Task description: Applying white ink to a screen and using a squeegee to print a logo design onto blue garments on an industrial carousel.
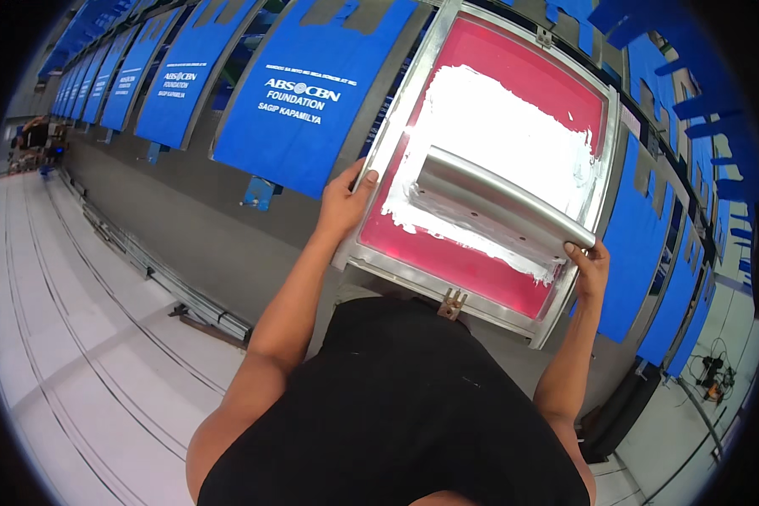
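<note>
Left hand: the left hand (pixel 343 205) grips the left rail of the metal-framed printing screen with pink mesh (pixel 489 278); its fingers are curled shut around the frame edge, thumb on top.
Screen: it lies tilted over the long grey worktop (pixel 185 211), between two blue bags, its mesh smeared with white ink (pixel 497 126).
Squeegee: a long grey metal-handled squeegee (pixel 502 202) rests on the mesh, running from centre towards the right hand.
Right hand: the right hand (pixel 590 266) holds the frame's lower right corner, fingers closed on it beside the squeegee's end.
Bags: blue printed bags (pixel 304 93) lie in a row along the worktop.
Hidden: the fingertips under the frame and the screen's near edge, behind the black shirt (pixel 396 405), cannot be seen.
</note>
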The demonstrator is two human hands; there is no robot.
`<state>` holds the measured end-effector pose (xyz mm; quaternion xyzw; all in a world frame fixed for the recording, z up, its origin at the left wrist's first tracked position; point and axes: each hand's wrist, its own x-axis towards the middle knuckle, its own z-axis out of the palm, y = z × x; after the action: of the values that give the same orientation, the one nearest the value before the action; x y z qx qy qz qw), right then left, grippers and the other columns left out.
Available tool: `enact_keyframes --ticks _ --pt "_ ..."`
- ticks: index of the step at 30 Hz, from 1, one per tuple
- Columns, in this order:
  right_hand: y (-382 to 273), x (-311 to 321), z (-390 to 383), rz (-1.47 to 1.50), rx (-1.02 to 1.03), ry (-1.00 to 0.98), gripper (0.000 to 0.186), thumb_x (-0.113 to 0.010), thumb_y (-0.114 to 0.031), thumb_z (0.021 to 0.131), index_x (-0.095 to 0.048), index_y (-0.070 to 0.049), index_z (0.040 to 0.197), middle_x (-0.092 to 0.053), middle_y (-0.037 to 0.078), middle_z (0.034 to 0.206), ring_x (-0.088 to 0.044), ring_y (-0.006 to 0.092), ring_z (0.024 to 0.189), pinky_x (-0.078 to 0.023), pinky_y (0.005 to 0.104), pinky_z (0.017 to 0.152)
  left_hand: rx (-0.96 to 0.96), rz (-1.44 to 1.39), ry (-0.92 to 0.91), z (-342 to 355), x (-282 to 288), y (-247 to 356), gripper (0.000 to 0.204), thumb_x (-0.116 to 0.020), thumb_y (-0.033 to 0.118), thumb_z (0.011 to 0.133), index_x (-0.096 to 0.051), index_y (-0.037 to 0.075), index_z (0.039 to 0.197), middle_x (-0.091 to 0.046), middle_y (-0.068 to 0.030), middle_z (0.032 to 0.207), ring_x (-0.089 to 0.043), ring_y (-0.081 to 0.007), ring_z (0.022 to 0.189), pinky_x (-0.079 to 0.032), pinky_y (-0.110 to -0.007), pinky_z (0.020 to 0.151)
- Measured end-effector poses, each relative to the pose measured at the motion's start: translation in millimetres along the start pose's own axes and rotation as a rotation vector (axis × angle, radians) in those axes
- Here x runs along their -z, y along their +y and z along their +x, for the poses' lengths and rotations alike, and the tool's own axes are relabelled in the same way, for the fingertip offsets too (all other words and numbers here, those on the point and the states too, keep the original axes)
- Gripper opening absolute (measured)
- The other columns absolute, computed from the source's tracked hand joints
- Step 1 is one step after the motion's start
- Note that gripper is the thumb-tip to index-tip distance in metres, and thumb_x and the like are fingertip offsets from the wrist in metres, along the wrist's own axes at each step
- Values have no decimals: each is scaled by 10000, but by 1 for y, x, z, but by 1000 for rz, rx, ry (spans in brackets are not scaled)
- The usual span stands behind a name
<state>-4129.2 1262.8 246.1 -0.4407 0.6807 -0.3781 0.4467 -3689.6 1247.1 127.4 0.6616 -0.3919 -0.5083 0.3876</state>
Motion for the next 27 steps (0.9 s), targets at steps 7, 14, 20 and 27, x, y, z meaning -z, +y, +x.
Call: enact_keyframes --ticks 7,14,20,27 --pt "9 5 -3 29 81 -3 277 -779 -33 688 -685 -12 948 -676 31 876 -609 124 802 -492 277 753 -232 -58 55 -18 2 3 416 -604 252 946 -572 -23 1257 -667 -151 1101 -607 -147 967 -494 -279 815" --pt "9 12 -3 -34 84 -45 302 -788 -71 687 -690 26 956 -685 64 878 -623 135 824 -499 276 758 -156 44 76 -24 0 15 454 -593 293 953 -557 -16 1283 -667 -138 1091 -611 -143 933 -490 -270 812" --pt "1 10 -4 24 79 -45 354 -811 -135 696 -694 12 997 -666 55 883 -608 129 827 -495 275 749 -134 0 30 -29 2 34 468 -597 320 952 -558 -4 1288 -671 -117 1078 -603 -128 917 -484 -270 814" --pt "4 12 1 -38 45 -17 397 -827 -166 688 -694 3 1022 -676 78 903 -624 144 848 -504 287 777 -95 75 27 -20 5 39 462 -601 295 948 -555 -21 1282 -658 -147 1132 -603 -159 1008 -465 -287 879"
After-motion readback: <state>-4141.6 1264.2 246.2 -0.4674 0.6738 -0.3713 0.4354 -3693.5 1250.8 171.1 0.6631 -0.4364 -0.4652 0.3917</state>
